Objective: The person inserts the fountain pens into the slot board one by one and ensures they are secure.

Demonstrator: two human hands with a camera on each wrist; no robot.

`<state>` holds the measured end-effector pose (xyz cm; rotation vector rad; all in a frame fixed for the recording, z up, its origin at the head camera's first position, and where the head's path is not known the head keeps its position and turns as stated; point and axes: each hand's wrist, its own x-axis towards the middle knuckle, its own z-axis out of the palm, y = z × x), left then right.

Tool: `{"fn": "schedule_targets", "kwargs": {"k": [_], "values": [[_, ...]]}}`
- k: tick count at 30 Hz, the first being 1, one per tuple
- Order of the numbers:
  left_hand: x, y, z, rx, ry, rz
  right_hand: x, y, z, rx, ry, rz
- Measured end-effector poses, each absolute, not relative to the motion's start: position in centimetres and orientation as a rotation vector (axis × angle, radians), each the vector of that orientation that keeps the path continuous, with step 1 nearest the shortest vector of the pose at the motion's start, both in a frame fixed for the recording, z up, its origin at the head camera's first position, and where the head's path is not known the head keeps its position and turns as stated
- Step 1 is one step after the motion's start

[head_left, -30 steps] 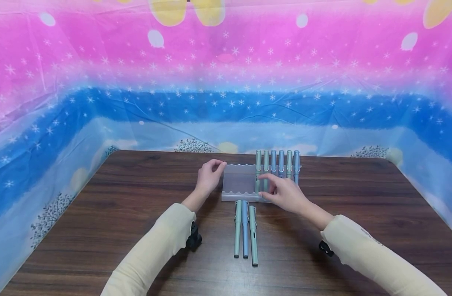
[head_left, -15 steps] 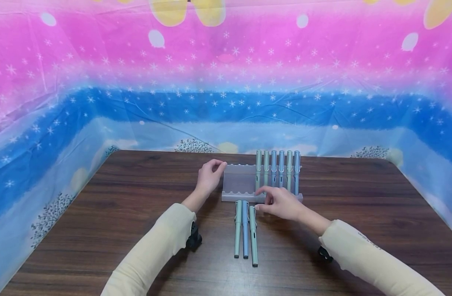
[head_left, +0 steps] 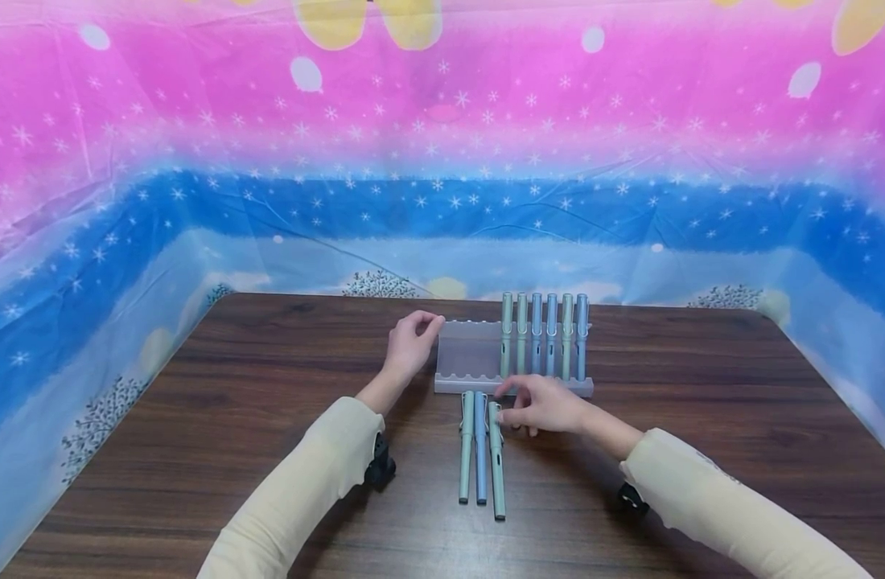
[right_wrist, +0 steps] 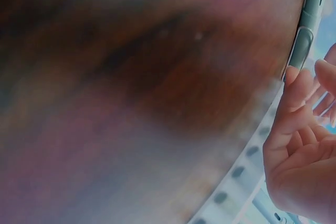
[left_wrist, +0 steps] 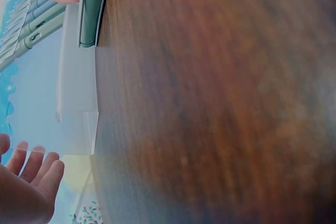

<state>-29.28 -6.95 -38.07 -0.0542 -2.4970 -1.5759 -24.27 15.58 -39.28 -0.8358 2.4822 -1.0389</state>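
Observation:
A translucent pen stand (head_left: 467, 351) stands towards the back of the table, its left part bare. My left hand (head_left: 408, 344) pinches its upper left corner; the left wrist view shows fingers (left_wrist: 35, 163) behind the clear panel. In front of the stand lie a green pen (head_left: 466, 458), a blue pen (head_left: 481, 458) and a second green pen (head_left: 496, 466), clips towards the stand. My right hand (head_left: 547, 404) hovers at the cap of that rightmost green pen, thumb and forefinger apart. Whether a fingertip touches the cap (right_wrist: 301, 48) cannot be told.
Several green and blue pens (head_left: 551, 322) lean side by side in the stand's right-hand slots, just behind my right hand. The brown wooden table (head_left: 283, 354) ends at a patterned cloth backdrop (head_left: 384, 217) along the back and sides.
My right hand has come down from the leftmost pen in the stand towards the cap of the nearest loose green pen. My left hand has stayed at the stand's corner.

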Motion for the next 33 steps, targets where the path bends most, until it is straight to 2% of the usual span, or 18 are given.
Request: {"fn": "schedule_targets", "kwargs": {"k": [25,33], "values": [[-29.3,-7.0,-38.2,-0.073,-2.494,-1.567,-23.6,14.4,-39.6,-0.638,2.443,-1.093],[-29.3,-7.0,-38.1,-0.076,-2.491,-1.586,-23.9,14.9,-39.5,-0.662,2.434,-1.052]]}}
